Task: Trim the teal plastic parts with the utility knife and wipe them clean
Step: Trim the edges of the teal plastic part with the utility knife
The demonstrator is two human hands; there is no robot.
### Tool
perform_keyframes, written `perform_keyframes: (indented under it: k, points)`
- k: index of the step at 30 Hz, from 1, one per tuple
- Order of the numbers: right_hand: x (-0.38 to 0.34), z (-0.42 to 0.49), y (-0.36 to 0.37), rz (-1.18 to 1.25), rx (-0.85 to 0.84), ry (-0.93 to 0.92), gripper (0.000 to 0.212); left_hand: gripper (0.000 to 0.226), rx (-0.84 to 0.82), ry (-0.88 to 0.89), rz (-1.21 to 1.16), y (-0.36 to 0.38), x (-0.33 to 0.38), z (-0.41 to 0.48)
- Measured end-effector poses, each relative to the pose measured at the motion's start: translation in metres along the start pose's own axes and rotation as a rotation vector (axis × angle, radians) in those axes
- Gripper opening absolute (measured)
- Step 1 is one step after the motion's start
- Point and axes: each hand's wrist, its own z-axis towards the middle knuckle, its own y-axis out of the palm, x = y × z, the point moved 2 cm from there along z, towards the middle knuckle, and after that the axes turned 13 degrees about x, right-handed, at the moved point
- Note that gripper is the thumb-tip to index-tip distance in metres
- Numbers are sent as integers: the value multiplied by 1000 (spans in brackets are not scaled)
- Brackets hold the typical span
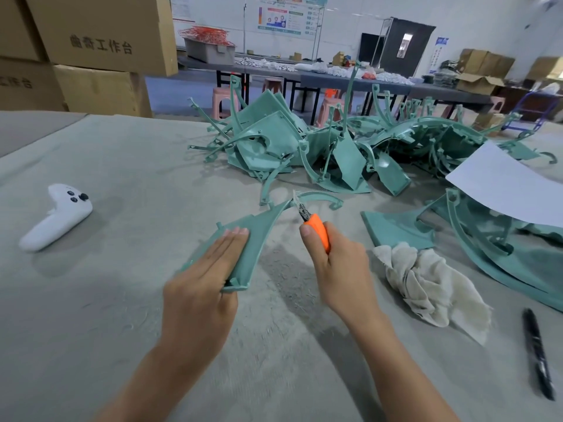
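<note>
A curved, wedge-shaped teal plastic part [259, 229] lies on the grey felt table [122, 153]. My left hand [204, 275] presses flat on its near end, fingers straight. My right hand [335, 263] grips an orange utility knife [320, 228]. Its blade tip touches the narrow far end of the part, where a pale sliver of flash sticks up. A crumpled off-white rag [426, 284] sits just right of my right hand.
A big heap of teal parts [335, 147] fills the far middle, and more parts [502, 239] lie at the right under a white sheet [502, 184]. A white controller [58, 214] rests at left, a black marker [537, 351] at right. Cardboard boxes [91, 50] stand at the far left.
</note>
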Motion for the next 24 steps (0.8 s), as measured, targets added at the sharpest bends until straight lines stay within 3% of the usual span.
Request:
perform_keyframes:
  k: [11,19,24]
  points:
    - [41,18,-4,-137,60,114,56,64,-126,-49,-130,-7,2,4]
    - [78,30,-18,-141,104,405,61,61,-16,-209,5,-5,-5,4]
    - [31,15,-14,106,144,133,63,63,-23,-148,-11,-4,-2,4]
